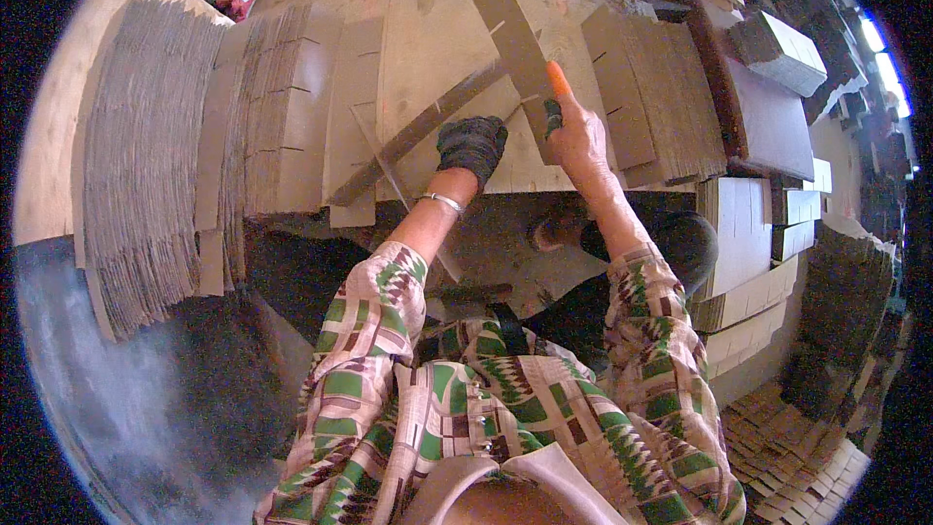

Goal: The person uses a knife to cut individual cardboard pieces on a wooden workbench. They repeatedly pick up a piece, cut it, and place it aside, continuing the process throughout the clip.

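Cardboard strip (517, 49), long, narrow, brown, slotted

Rather dim, with visible grain in dark parts. Overexposed in bright patches (889, 84) at far right, shadowed under the table (418, 24), strongly curved toward the edges.

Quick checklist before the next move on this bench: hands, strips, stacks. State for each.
1. Right hand gripping a cardboard strip: ok.
2. Left hand has a secure grip: cannot tell; contact hidden by its dark glove.
3. Slits visible in the held strip: ok.
4. Right hand fully gloved: not ok; orange finger cover on, palm side unseen, back bare.
5. Strip stacks on both sides, left stack and right stack: ok.
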Available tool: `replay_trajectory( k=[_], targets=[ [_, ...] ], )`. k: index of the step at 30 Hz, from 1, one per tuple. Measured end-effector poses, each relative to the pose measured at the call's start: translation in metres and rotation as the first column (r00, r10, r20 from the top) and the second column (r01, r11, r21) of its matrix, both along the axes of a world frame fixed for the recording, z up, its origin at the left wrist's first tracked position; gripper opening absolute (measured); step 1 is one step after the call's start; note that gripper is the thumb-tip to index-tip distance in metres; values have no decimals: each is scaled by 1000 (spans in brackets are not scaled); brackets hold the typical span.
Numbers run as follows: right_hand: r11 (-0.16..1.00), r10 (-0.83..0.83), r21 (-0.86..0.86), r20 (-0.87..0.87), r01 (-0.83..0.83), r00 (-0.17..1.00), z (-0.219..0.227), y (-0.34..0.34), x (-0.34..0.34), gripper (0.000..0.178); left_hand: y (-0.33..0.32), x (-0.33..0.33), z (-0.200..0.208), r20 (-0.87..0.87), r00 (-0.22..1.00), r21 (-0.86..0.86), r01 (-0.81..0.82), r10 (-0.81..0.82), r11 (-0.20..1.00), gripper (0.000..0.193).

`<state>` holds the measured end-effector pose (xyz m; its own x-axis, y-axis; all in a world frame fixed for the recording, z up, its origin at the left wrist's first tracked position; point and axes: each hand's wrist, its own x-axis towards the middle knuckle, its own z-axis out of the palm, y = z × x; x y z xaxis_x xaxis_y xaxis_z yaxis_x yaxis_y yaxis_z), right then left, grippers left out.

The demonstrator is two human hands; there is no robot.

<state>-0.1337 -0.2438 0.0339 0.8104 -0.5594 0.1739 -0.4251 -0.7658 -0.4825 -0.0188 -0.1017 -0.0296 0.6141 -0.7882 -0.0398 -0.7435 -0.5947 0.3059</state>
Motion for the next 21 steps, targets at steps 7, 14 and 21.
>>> replay_trajectory(
  k=[7,14,21],
  targets=[
    [999,42,30,-96,-39,995,20,6,2,85,0,4,7,-30,999,101,-36,40,994,30],
    [997,83,-1,-134,-84,988,-15,13,2,72,-8,8,10,-126,991,20,-42,44,999,30],
    [995,68,89,-179,-53,981,-4,22,2,88,0,67,33,70,950,-14,-305,305,952,32]
  ],
)
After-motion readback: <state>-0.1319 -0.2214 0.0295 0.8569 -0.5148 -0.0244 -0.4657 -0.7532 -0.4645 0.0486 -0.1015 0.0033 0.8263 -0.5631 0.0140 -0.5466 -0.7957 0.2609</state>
